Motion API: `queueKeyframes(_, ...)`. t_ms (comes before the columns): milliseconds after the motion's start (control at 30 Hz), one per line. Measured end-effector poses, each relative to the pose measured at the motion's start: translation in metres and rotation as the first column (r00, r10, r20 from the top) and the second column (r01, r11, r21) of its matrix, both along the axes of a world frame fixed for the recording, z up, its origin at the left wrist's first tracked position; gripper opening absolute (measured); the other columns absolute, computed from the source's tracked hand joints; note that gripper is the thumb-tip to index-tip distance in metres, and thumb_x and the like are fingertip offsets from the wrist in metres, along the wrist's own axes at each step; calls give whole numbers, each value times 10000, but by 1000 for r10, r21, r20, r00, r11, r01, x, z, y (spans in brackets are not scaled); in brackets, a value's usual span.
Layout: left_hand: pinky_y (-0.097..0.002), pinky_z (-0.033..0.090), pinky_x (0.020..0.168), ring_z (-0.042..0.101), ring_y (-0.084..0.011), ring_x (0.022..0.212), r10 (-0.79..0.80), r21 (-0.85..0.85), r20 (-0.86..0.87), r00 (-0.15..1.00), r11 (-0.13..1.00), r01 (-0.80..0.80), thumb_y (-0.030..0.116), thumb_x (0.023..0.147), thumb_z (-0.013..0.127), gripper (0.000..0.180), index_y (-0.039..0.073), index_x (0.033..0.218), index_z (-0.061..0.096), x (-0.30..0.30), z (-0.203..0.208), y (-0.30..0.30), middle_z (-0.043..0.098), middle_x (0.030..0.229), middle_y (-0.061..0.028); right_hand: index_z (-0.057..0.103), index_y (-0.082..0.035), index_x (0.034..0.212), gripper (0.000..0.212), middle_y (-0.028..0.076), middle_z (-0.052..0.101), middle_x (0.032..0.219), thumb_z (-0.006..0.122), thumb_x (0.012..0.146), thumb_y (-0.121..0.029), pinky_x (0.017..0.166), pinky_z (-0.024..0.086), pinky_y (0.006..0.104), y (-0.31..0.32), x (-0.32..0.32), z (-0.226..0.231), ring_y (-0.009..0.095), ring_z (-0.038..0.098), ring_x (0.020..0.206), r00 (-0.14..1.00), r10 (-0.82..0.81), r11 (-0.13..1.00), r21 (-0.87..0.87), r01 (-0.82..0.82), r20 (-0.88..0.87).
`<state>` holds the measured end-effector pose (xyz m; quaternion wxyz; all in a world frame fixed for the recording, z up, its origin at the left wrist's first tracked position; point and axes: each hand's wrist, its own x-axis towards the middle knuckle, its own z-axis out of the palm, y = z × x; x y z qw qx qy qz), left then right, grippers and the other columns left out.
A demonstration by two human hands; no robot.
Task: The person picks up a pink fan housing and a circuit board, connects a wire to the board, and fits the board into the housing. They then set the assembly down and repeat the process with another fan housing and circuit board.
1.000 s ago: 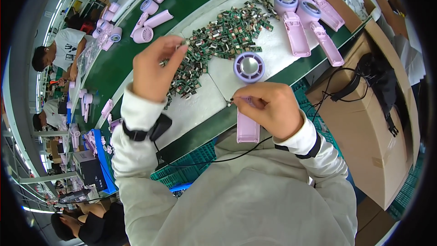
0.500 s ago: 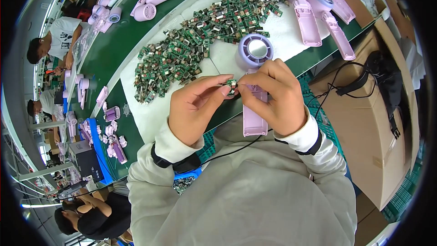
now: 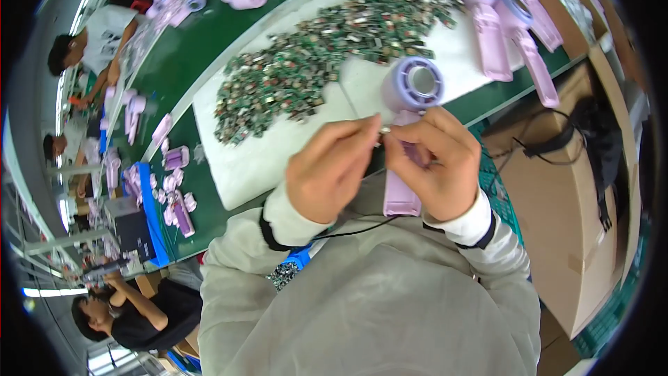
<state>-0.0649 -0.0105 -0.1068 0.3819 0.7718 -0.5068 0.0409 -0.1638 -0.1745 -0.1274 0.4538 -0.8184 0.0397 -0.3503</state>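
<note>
My left hand [image 3: 328, 169] is closed, its fingers pressed together around a small circuit board [image 3: 380, 135], mostly hidden and blurred at the fingertips. Right against it, my right hand [image 3: 440, 161] pinches thumb and forefinger at the board's edge; what lies in that pinch is too small to make out. Below and behind the right hand is a pink handheld fan's handle shell [image 3: 401, 195], long and open-faced. Its round lilac fan head [image 3: 416, 83] rests on the white mat [image 3: 233, 174] just beyond my fingers.
A long heap of small green circuit boards [image 3: 278, 87] covers much of the mat. More pink fans [image 3: 492, 42] lie at the far right, beside a cardboard box [image 3: 550, 216] with a black strap. A blue-edged tray [image 3: 149, 216] and pink parts [image 3: 182, 212] are at left, where co-workers sit.
My head view has shifted, so the bench sits differently. The left hand has turned and closed its fingers more, hiding most of the circuit board; both hands stay together.
</note>
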Motion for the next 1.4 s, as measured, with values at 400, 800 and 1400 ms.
queueKeyframes(400,-316,593,843,722,-227,989,-152,-119,-566,810,988,102,-74,946,661,282,-74,1227,690,17,-7,-4,705,1135,-166,765,-13,1004,224,40,539,747,805,786,16,582,391,280,-11,-8,3,140,486,627,993,-2,998,-62,-5,-120)
queueKeyframes(800,-347,620,930,699,-203,1091,-222,-211,-947,231,975,70,60,1017,649,307,-89,1284,622,39,-15,-5,690,1194,-140,778,-77,1030,327,61,657,862,812,716,7,704,512,350,-25,5,23,248,616,796,975,195,940,-263,-218,-109)
queueKeyframes(1400,-352,626,937,701,-212,1083,-177,-166,-941,290,984,65,52,1033,615,285,-87,1281,602,35,-15,-13,673,1199,-149,720,-31,967,218,85,669,904,809,767,-44,700,514,392,-19,7,27,282,622,809,960,90,853,-476,-212,-266)
